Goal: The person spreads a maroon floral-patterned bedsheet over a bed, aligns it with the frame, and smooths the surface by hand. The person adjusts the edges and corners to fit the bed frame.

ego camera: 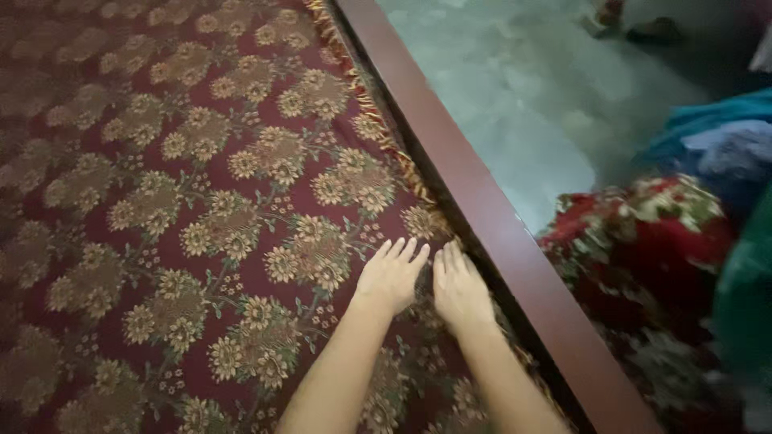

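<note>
The maroon bedcover [201,201], patterned with gold flowers, lay spread flat over the bed, and its fringed edge [366,100] ran alongside the dark wooden bed rail [482,209], slanting from the upper middle of my view down toward the lower right. That was the cloth's long line as far as I could see it; its other borders fell outside the view. My left hand [392,276] rested palm down on the cover near that edge, fingers stretched out flat and slightly fanned, holding nothing. My right hand [460,287] lay just beside it, closer to the rail, also flat and empty, fingertips pointing up along the fringe; they may have been pressed into the gap by the rail, though the blur hid that. Both forearms reached in from the bottom, nearly parallel. Beyond the rail was a pale green floor [515,88] and a heap of red floral fabric [643,233].
</note>
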